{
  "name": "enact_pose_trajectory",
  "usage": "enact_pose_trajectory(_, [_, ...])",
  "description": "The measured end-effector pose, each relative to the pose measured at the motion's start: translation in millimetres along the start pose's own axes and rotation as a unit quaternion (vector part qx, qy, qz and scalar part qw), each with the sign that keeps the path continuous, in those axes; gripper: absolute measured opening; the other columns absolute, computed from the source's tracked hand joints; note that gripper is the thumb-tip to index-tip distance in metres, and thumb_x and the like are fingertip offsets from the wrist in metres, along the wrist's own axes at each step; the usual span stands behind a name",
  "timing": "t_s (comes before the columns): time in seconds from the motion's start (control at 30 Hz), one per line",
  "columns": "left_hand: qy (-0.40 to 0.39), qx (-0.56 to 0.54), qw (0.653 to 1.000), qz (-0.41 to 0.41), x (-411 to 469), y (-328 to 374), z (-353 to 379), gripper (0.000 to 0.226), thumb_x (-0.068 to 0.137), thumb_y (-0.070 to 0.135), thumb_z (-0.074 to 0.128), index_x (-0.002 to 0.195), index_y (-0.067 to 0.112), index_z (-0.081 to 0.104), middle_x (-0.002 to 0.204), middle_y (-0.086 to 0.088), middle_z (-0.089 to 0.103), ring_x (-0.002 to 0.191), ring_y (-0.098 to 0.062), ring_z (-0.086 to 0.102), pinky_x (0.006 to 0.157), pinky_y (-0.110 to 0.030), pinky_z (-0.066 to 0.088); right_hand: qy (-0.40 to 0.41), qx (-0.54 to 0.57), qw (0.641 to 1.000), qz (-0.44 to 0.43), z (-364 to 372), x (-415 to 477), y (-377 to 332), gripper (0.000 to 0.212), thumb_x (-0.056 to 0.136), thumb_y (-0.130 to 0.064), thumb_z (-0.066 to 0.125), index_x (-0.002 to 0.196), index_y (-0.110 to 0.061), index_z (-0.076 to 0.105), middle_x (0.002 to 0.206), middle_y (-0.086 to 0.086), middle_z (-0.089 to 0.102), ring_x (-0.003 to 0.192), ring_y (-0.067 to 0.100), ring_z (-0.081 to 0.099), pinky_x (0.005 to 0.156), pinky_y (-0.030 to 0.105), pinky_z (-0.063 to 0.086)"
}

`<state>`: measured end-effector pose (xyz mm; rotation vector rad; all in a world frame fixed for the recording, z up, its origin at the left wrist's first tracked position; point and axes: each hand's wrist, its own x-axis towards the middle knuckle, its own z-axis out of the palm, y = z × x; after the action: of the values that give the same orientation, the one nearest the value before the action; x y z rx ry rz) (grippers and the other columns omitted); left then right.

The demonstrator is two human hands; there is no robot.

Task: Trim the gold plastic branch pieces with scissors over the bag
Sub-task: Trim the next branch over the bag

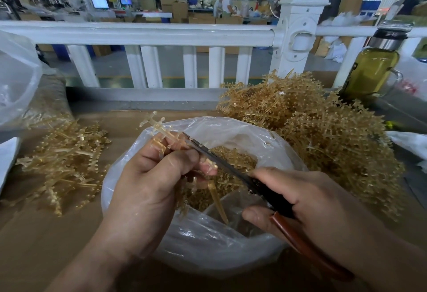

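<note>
Your left hand [152, 176] grips one gold plastic branch piece [159, 130], fingers and thumb curled round its stem. Its studded tip sticks up toward 11 o'clock, and its pointed foot hangs down into the mouth of the clear plastic bag [219, 252]. Holding it right above that opening makes sense, because whatever you snip off should fall among the gold bits already lying inside rather than scatter over the tabletop [46, 245]. Your right hand [300, 201] is wrapped round the red-brown handles of the scissors [221, 160]. The blades come in from 4 o'clock and lie along the piece beside your left fingers [184, 162]. They look nearly closed, though I cannot tell whether they are biting plastic. With the steel that close to your fingertips, that is the thing to watch. The big tangled heap [323, 134] at 2 o'clock of the bag is probably your uncut stock, placed within reach of the scissor side. The flatter pile of stems [67, 157] at 9 o'clock looks like finished pieces, on the side where your holding hand can drop them. A capped bottle of yellow-green liquid [369, 70] stands farther off at 1 o'clock, by the white railing [138, 33], well apart from the work.
</note>
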<state>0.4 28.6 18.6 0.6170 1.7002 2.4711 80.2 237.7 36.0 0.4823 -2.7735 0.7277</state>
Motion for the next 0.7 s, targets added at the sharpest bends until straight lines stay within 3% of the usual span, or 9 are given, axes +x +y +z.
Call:
enact_pose_trajectory(0.17, [-0.003,0.001,1.000,0.004,-0.6,1.2,1.8,0.005,0.074,0.013,0.069,0.078,0.011,0.071,0.074,-0.013,0.070,0.070,-0.021,0.069,0.061,-0.026,0.055,0.008,0.000,1.000,-0.007,0.5,0.6,0.9,0.042,0.089,-0.067,0.051,0.095,-0.026,0.060,0.073,-0.015,0.055,0.063,0.002,0.057,0.051,0.016,0.040])
enact_pose_trajectory(0.3, [-0.003,0.004,1.000,0.008,-0.6,1.3,2.2,0.014,0.081,0.011,0.060,0.077,0.013,0.073,0.074,-0.012,0.070,0.071,-0.020,0.070,0.062,-0.026,0.055,0.014,-0.006,1.000,-0.009,0.8,1.6,1.4,0.037,0.090,-0.063,0.054,0.089,-0.026,0.057,0.070,-0.014,0.052,0.059,0.003,0.053,0.049,0.014,0.034])
enact_pose_trajectory(0.6, [-0.003,0.001,1.000,0.012,0.0,-0.8,2.5,0.007,0.080,0.013,0.066,0.082,0.015,0.073,0.077,-0.010,0.072,0.073,-0.019,0.070,0.062,-0.026,0.055,0.022,-0.018,1.000,-0.003,0.8,1.1,2.4,0.038,0.090,-0.065,0.052,0.090,-0.028,0.057,0.071,-0.014,0.052,0.059,0.003,0.054,0.049,0.014,0.034])
enact_pose_trajectory(0.7, [-0.012,-0.004,1.000,0.012,-0.3,-0.2,2.6,0.010,0.073,0.022,0.071,0.082,0.018,0.075,0.078,-0.008,0.072,0.073,-0.017,0.070,0.061,-0.025,0.055,0.022,-0.016,1.000,-0.005,0.6,1.2,2.1,0.038,0.091,-0.064,0.052,0.088,-0.027,0.057,0.069,-0.013,0.052,0.059,0.004,0.054,0.048,0.015,0.035])
